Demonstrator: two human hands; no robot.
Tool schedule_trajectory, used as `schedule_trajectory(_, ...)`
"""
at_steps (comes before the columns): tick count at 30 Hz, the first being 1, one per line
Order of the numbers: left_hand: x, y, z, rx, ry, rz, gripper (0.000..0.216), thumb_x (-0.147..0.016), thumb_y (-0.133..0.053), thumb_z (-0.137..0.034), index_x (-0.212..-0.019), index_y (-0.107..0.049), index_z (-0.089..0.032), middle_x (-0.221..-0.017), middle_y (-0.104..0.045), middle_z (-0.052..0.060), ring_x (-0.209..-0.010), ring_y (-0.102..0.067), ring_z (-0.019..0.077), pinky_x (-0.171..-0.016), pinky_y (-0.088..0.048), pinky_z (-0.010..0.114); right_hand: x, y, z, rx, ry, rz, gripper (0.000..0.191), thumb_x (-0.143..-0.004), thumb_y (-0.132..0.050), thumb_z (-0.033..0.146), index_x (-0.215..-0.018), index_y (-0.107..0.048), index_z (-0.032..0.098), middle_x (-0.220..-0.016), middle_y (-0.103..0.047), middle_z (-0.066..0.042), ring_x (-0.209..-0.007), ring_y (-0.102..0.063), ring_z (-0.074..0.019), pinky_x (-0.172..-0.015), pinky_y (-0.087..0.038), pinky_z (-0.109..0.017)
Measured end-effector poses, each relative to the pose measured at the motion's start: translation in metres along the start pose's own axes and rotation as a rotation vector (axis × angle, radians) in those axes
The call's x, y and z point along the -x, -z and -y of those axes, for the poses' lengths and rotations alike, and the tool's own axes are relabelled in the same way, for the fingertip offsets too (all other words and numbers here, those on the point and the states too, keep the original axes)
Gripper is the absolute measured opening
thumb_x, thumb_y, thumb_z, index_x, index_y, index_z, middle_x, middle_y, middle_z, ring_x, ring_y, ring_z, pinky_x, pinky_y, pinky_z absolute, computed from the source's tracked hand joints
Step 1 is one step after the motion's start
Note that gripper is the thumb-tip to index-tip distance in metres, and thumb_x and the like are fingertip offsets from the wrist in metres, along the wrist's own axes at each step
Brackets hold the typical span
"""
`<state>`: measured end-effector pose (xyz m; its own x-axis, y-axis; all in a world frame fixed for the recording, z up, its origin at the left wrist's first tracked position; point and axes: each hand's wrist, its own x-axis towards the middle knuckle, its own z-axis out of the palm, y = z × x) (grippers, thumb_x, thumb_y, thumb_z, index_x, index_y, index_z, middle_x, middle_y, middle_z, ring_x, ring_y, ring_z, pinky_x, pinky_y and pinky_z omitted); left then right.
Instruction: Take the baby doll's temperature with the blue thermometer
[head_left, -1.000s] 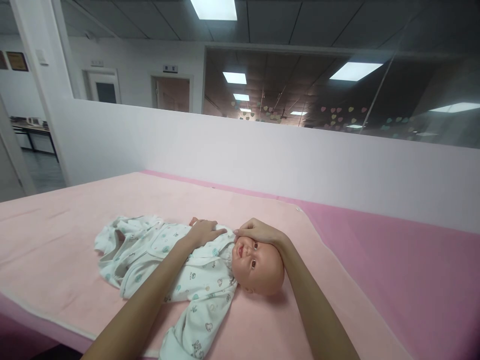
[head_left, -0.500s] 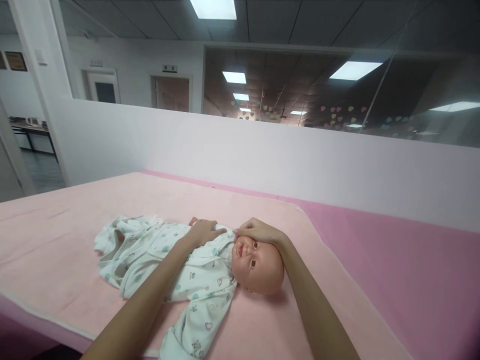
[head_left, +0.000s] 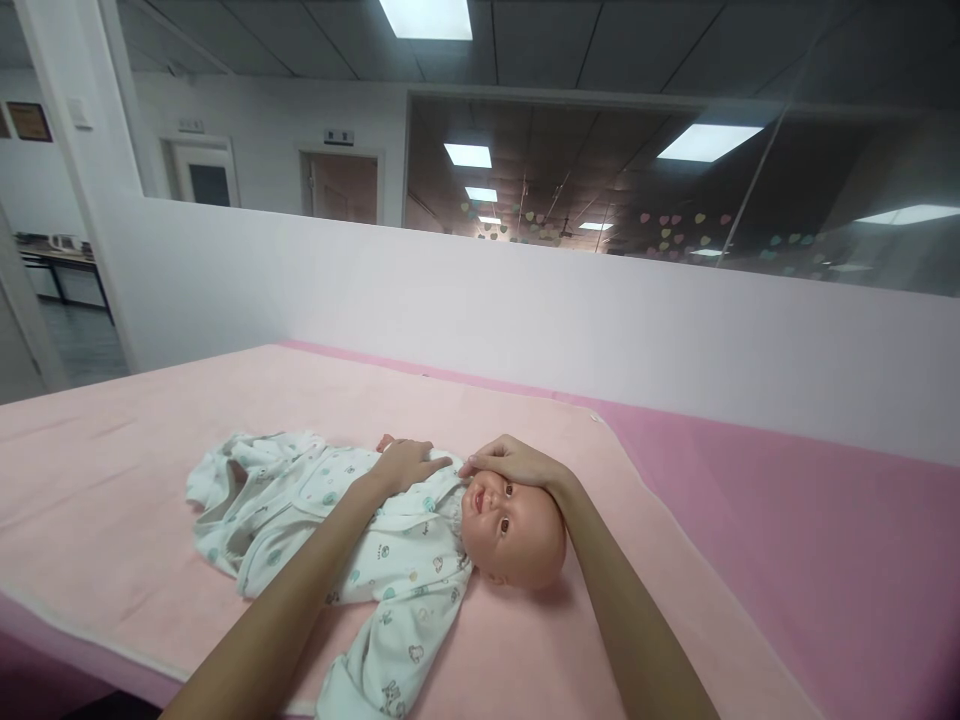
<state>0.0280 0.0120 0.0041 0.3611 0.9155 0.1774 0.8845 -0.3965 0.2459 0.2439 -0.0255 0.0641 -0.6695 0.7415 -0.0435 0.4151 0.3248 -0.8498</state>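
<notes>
A baby doll (head_left: 525, 540) lies on its back, its bare head toward the right and its face turned up. It wears a white onesie (head_left: 405, 540) with small animal and green dot prints. My left hand (head_left: 405, 466) rests over the doll's far side at the chest, thumb apart; the other fingertips are hidden. Just past it a bit of the doll's hand (head_left: 385, 441) shows. My right hand (head_left: 516, 460) is bent around the far side of the doll's head, with fingers and thumb pinched at the onesie's collar by the neck.
A peach-pink pad (head_left: 225, 390) lies under the doll, over a darker pink surface (head_left: 810, 510) at the right. Behind stands a low white wall (head_left: 525, 310) with a glass window (head_left: 600, 180) above. At the far left, a table (head_left: 60, 260) stands beyond an opening.
The right hand's fingertips have moved slightly left along the collar. The left hand and the doll stay nearly still.
</notes>
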Motion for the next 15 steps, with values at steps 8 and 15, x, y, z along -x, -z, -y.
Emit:
schedule_trajectory(8,-0.0007,-0.0004,0.0005,0.014,0.005,-0.005,0.051,-0.079,-0.035,-0.06,-0.078,-0.062,-0.016,-0.086,-0.069,0.015,-0.085,-0.061,0.0317,-0.075,-0.037,0.036,-0.0003,0.0022,-0.0085,-0.147,0.075,-0.152,0.05,-0.072,-0.058,0.055,-0.088,-0.07,0.011,-0.098,-0.068,-0.011,-0.099,-0.059,-0.0227,-0.091,-0.04,-0.035)
schedule_trajectory(15,-0.0015,-0.0016,0.0019,0.028,0.002,-0.014,0.051,-0.079,-0.036,-0.06,-0.078,-0.061,-0.016,-0.086,-0.069,0.015,-0.085,-0.061,0.0312,-0.075,-0.037,0.036,0.0033,0.0006,0.0005,-0.02,-0.035,-0.026,0.043,-0.072,-0.06,0.051,-0.083,-0.072,0.011,-0.081,-0.071,-0.007,-0.078,-0.062,-0.0196,-0.075,-0.045,-0.03)
